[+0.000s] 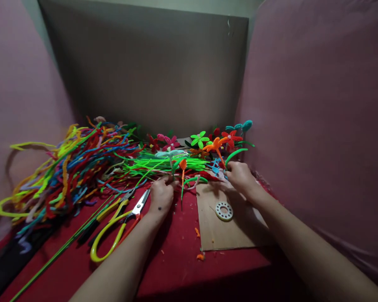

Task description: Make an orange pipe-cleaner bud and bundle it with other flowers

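Observation:
My left hand (162, 196) is closed, its fingertips pinching the stem of a pale blue pipe-cleaner flower (169, 154). My right hand (242, 178) grips an orange pipe-cleaner flower (216, 145) low on its stem, and a curved green leaf (236, 154) rises beside the fingers. Between the hands is an orange bud (183, 164) on a thin stem with green leaves; whether it lies down or is held up I cannot tell. Yellow-handled scissors (113, 247) lie open just left of my left hand, next to black-and-yellow pliers (113, 209).
A large heap of colourful pipe cleaners (63, 176) fills the left side. Green pipe cleaners (164, 164) and finished flowers (200, 139) lie at the back. A cardboard sheet (214, 235) bears a white perforated ring (224, 211). Pink cloth (327, 117) hangs on the right.

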Action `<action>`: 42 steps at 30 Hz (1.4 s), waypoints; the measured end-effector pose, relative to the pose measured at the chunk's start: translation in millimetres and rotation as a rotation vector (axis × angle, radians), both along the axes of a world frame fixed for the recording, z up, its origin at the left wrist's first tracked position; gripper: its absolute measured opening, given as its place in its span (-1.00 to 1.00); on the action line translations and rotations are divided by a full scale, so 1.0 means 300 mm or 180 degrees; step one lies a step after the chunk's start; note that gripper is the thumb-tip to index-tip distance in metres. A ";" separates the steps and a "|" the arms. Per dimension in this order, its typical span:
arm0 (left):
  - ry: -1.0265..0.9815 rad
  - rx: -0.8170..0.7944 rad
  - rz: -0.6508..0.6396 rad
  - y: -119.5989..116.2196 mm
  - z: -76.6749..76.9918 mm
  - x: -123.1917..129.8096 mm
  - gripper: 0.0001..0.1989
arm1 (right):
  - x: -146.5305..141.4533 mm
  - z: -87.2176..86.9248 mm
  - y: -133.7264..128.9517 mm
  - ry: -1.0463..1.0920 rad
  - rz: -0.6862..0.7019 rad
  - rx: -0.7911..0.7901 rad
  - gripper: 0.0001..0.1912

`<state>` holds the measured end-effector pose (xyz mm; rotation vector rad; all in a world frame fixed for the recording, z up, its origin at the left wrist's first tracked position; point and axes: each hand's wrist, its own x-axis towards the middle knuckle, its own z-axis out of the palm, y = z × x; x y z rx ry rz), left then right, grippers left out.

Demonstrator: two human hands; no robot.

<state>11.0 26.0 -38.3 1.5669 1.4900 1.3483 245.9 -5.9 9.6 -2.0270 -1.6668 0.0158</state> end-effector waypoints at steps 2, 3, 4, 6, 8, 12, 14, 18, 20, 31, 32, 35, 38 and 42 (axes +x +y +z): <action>0.0253 0.0092 0.0061 -0.004 0.005 0.003 -0.82 | -0.034 0.010 -0.021 0.0256 0.0090 0.0203 -0.87; 0.0382 0.0130 0.0091 -0.007 0.009 0.002 -0.83 | -0.051 0.012 -0.030 0.0417 0.0183 0.0254 -0.86; 0.0503 0.0157 0.0129 -0.009 0.012 0.001 -0.83 | -0.069 0.011 -0.037 0.0581 0.0282 0.0261 -0.86; 0.0717 0.0189 0.0181 -0.012 0.017 -0.004 -0.83 | -0.099 0.001 -0.048 0.1013 0.0451 0.0313 -0.83; 0.0890 0.0202 0.0158 -0.011 0.018 -0.011 -0.82 | -0.121 -0.019 -0.054 0.2169 0.0772 0.0518 -0.83; 0.1186 0.0038 -0.0008 0.002 0.014 -0.020 -0.82 | -0.141 -0.063 -0.063 0.3140 0.1130 0.0874 -0.82; 0.1317 -0.0099 -0.0047 0.010 0.013 -0.022 -0.82 | -0.146 -0.075 -0.069 0.3268 0.1190 0.0965 -0.81; 0.1513 -0.0197 -0.0092 0.018 0.007 -0.023 -0.80 | -0.151 -0.079 -0.085 0.3293 0.1172 0.0957 -0.83; 0.1579 -0.0197 -0.0119 0.019 0.003 -0.025 -0.78 | -0.156 -0.079 -0.093 0.3345 0.1118 0.0937 -0.83; 0.1804 -0.0061 -0.0242 0.020 0.013 -0.035 -0.85 | -0.177 -0.099 -0.112 0.3751 0.1244 0.0893 -0.81; 0.1786 -0.0031 -0.0214 0.020 0.014 -0.036 -0.85 | -0.178 -0.100 -0.113 0.3777 0.1288 0.0911 -0.82; 0.1693 0.0162 -0.0014 0.012 0.021 -0.037 -0.84 | -0.180 -0.104 -0.117 0.3806 0.1377 0.0904 -0.81; 0.1483 0.0505 0.0041 -0.014 0.035 -0.026 -0.80 | -0.185 -0.103 -0.125 0.3664 0.1349 0.0936 -0.80; 0.1113 0.0882 -0.0198 -0.087 0.066 0.016 -0.77 | -0.194 -0.086 -0.140 0.3522 0.1363 0.1178 -0.86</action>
